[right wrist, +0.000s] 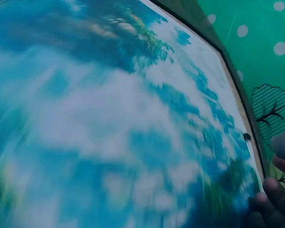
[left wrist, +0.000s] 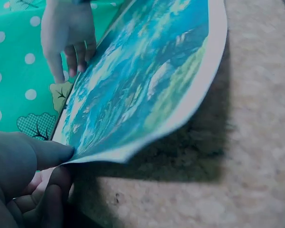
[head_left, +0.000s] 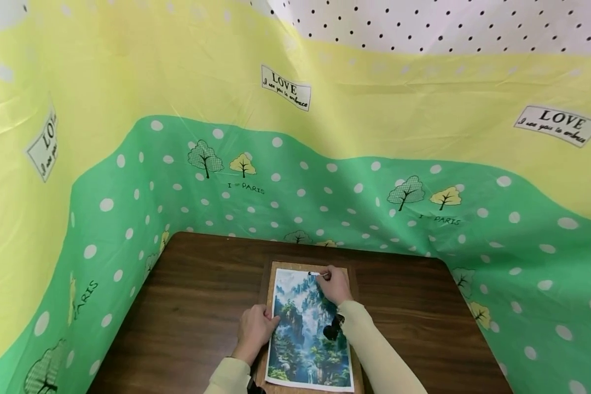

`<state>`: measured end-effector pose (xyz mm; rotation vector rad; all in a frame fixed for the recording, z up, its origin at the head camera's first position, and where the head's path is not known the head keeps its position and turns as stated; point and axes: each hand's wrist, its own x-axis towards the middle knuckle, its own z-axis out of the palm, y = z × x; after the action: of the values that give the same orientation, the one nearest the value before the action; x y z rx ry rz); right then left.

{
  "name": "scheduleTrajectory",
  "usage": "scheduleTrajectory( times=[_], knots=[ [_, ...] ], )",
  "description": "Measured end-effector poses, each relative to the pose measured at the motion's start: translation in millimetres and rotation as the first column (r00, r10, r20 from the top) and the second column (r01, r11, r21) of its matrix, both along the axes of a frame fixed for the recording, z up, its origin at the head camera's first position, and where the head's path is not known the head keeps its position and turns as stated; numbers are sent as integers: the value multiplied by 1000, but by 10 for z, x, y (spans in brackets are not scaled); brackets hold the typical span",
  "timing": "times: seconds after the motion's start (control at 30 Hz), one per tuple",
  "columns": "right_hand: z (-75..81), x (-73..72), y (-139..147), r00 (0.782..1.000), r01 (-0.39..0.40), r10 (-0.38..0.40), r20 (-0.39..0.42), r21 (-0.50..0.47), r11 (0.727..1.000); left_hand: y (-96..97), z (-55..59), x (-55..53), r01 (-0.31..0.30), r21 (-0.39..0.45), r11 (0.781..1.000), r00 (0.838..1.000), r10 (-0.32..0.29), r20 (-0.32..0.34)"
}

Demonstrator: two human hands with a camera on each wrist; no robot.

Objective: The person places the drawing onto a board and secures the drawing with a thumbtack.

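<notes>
A landscape print (head_left: pixel 307 328) with mountains, trees and a waterfall lies on a framed cork board (head_left: pixel 273 273). My left hand (head_left: pixel 257 327) pinches the print's left edge, thumb above and fingers below, as the left wrist view shows. There the near edge of the sheet curves up off the cork (left wrist: pixel 256 118). My right hand (head_left: pixel 334 284) is at the top edge, its fingers (right wrist: pixel 275 194) bent loosely beside a small black pushpin (right wrist: pixel 247 137). The pin sits at the top margin of the print. I see nothing clearly held in the right fingers.
The board lies on a dark brown wooden table (head_left: pixel 187 312). A green and yellow printed curtain (head_left: pixel 295 186) hangs round the table's back and sides. Black wrist devices (head_left: pixel 332 328) are strapped at the sleeves.
</notes>
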<state>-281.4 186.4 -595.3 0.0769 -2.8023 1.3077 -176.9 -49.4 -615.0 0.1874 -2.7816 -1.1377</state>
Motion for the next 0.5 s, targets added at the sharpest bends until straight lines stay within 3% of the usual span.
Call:
scheduleTrajectory(
  times=[0.2,0.5],
  knots=[
    [45,256,287,998,-32,34,-46,49,998,-39,16,7,10,39,999,998,-8,-70],
    [118,583,496,995,-26,35,-91,100,995,-141,52,-36,84,51,995,994,-81,-70]
  ],
)
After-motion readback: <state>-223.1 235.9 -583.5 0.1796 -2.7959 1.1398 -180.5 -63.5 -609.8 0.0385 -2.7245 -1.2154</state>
